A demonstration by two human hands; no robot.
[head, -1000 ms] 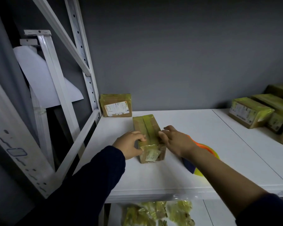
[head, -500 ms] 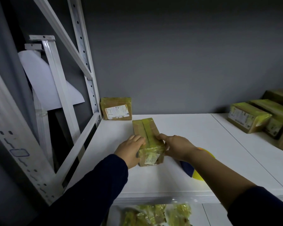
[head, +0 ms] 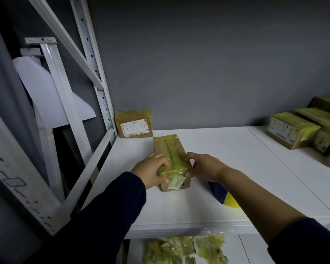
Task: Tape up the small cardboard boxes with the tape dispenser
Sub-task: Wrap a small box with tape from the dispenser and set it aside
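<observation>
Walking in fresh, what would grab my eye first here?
The left hand and right hand grip a small cardboard box bound in yellowish tape, in the middle of the white shelf. More taped boxes cluster at the far right, and one labelled box stands at the shelf's back left.

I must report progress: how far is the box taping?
Done: the box by the wall and the boxes at right look taped. In hand: left hand and right hand grip the middle box, tape along its top. Left: no untaped box shows; the blue-yellow object, perhaps the dispenser, lies idle.
</observation>
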